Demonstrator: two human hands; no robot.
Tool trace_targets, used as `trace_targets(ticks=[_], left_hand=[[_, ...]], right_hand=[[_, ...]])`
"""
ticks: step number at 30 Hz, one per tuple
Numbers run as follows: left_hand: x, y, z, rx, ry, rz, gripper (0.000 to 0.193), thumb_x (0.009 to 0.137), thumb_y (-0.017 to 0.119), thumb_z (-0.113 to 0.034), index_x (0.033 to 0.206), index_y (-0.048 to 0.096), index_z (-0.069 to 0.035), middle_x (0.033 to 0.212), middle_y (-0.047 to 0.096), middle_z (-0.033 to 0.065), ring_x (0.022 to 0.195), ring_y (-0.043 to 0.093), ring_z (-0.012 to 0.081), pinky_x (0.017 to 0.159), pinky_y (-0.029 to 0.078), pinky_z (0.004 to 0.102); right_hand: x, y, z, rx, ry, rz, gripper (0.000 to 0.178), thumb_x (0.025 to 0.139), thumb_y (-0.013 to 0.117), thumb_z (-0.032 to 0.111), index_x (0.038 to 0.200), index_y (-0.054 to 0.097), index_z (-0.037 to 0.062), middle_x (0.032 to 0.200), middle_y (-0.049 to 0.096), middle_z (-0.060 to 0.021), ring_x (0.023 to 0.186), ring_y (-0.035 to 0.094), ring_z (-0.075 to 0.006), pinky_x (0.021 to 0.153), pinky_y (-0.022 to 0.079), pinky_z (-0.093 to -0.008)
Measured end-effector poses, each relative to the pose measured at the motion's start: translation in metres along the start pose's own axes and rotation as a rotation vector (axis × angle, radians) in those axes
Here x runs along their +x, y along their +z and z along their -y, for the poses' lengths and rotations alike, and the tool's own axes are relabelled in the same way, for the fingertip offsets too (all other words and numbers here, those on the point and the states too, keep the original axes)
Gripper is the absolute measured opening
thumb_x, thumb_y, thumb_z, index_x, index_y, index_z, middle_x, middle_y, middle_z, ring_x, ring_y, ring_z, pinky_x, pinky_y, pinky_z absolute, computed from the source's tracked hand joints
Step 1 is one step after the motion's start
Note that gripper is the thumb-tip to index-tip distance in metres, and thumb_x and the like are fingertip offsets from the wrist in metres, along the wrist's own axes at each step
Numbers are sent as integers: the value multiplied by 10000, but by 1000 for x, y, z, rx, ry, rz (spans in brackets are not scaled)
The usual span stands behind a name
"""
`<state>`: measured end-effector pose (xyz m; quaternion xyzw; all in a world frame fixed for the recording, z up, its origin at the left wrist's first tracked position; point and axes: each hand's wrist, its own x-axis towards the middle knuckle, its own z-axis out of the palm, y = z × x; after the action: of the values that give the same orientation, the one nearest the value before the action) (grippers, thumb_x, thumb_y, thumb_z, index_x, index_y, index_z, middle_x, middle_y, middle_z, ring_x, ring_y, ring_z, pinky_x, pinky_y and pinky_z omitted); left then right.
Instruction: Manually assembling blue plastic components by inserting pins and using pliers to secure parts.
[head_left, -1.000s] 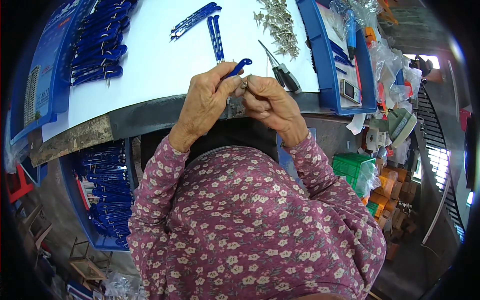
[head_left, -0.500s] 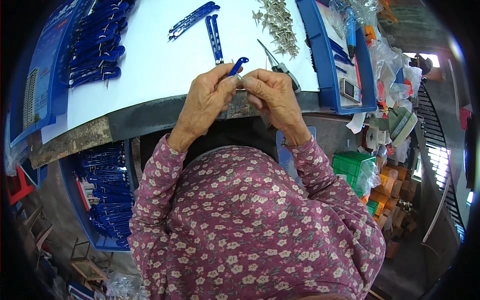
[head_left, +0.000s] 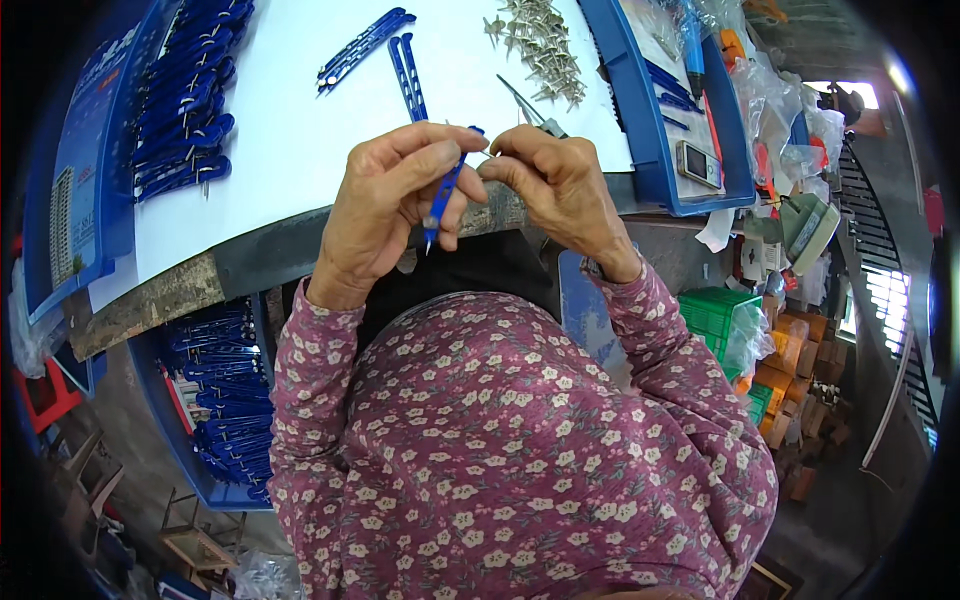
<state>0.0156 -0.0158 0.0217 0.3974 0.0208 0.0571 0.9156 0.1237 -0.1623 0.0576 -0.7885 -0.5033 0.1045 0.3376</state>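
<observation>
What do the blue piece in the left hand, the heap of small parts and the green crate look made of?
Blue piece in the left hand: coated metal or plastic; its even blue leaves it open.
Heap of small parts: probably bare metal, given the silvery-grey colour.
Green crate: likely moulded plastic, going by its uniform green and ribbed-looking sides.

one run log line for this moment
left hand: holding blue perforated handle | right hand: at thin metal piece | beyond: pile of small metal parts
</observation>
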Motion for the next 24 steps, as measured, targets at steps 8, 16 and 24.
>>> trace_targets(ticks=[8,16,24], left_hand=[[6,-4,-1,132,70,7,415,915,394,-302,986,522,86,745,623,173,536,602,113,330,338,109],[11,-1,-6,123,64,21,380,916,401,-277,939,569,63,725,634,158,515,587,97,337,326,116],[12,2,-12,107,93,2,362,905,426,-260,1012,558,59,730,634,110,472,470,39,375,299,120]], right_hand=[[1,-12,6,-180,-49,54,96,771,613,74,782,579,-15,616,582,-110,457,549,-182,418,388,-275],[0,-16,2,-176,-75,14,106,757,628,89,758,581,-6,561,552,-120,430,525,-191,415,377,-278],[1,-23,12,-71,-14,231,146,759,642,126,769,577,-4,525,513,-105,400,445,-155,409,343,-280]])
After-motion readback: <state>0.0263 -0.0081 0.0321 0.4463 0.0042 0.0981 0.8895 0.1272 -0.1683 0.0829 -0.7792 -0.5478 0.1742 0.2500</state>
